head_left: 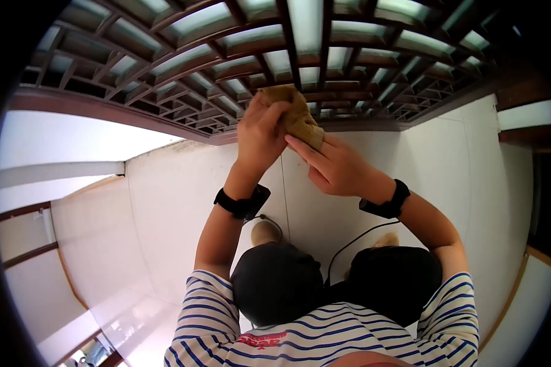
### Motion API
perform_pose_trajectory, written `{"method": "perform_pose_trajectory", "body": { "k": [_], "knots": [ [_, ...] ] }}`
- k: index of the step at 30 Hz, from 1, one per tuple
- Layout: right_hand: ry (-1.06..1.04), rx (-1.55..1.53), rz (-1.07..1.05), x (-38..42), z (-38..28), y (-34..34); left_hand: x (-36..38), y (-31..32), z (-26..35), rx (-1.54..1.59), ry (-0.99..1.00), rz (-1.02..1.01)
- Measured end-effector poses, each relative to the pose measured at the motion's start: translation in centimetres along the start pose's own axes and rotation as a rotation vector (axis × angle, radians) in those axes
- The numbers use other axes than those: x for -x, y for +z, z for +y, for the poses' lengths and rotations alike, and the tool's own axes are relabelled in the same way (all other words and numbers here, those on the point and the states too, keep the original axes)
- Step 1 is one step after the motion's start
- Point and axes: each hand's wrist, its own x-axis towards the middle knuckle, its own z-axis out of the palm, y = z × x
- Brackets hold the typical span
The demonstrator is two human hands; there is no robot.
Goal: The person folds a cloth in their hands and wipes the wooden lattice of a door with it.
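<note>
A brownish-yellow cloth [299, 115] is held between both hands in front of a dark wooden lattice screen [220, 51]. My left hand [260, 131] grips the cloth's upper left part, thumb across it and fingers curled behind. At the cloth's lower right end, my right hand [337, 164] pinches it, with the index finger stretched along its edge toward the left hand. The cloth is folded and overlaps the lower bars of the lattice in this view. Some fingertips are hidden behind the cloth.
Light floor tiles [177, 196] spread below the screen. A black cable [355, 237] runs from the right wrist's black strapped device [386, 202] down between my knees. Another strapped device [243, 202] is on my left wrist. White walls with brown trim stand at both sides.
</note>
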Motion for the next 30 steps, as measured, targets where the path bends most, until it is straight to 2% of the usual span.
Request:
{"method": "perform_pose_trajectory", "body": {
  "k": [3, 6, 10, 12, 13, 15, 16, 18, 21, 22, 24, 27, 30],
  "knots": [
    [-0.088, 0.143, 0.023, 1.2, 0.0, -0.2, 3.1, 1.2, 0.1, 0.124, -0.026, -0.097],
    [-0.008, 0.166, 0.046, 2.3, 0.1, -0.2, 4.5, 2.1, 0.3, 0.135, -0.013, -0.086],
    [0.034, 0.122, 0.069, 1.0, 0.9, -1.4, 3.8, 1.2, 1.6, 0.014, -0.003, 0.056],
    [0.141, 0.004, 0.228, -1.4, 0.8, -1.6, 2.0, 0.6, 1.8, -0.128, 0.049, 0.132],
    [0.134, 0.008, 0.224, -2.1, 0.7, -1.4, 1.7, 0.9, 1.4, -0.129, 0.048, 0.141],
    [0.3, -0.19, 0.339, -3.1, 0.3, -0.6, 1.7, 1.7, 0.2, -0.233, 0.123, 0.103],
    [0.297, -0.192, 0.338, -3.7, -0.3, -0.5, 1.5, 2.3, -0.4, -0.235, 0.122, 0.105],
    [0.55, -0.466, 0.311, -4.5, -1.8, -0.9, 1.3, 3.3, -0.9, -0.379, 0.228, 0.166],
    [0.604, -0.331, 0.205, -5.4, -2.1, -1.6, 0.9, 3.6, -0.4, -0.354, 0.201, 0.18],
    [0.611, -0.329, 0.205, -5.2, -1.7, -1.4, 0.2, 3.9, -0.5, -0.331, 0.247, 0.254],
    [0.352, -0.075, 0.231, -5.0, -0.8, -1.1, -0.3, 3.8, -0.4, -0.323, 0.252, 0.246],
    [0.46, -0.108, 0.141, -5.1, -1.3, -1.9, -0.7, 3.4, -0.2, -0.342, 0.293, 0.248],
    [0.474, -0.128, 0.133, -4.5, -0.9, -1.3, -0.5, 3.1, 0.1, -0.424, 0.272, 0.19]
  ]
}}
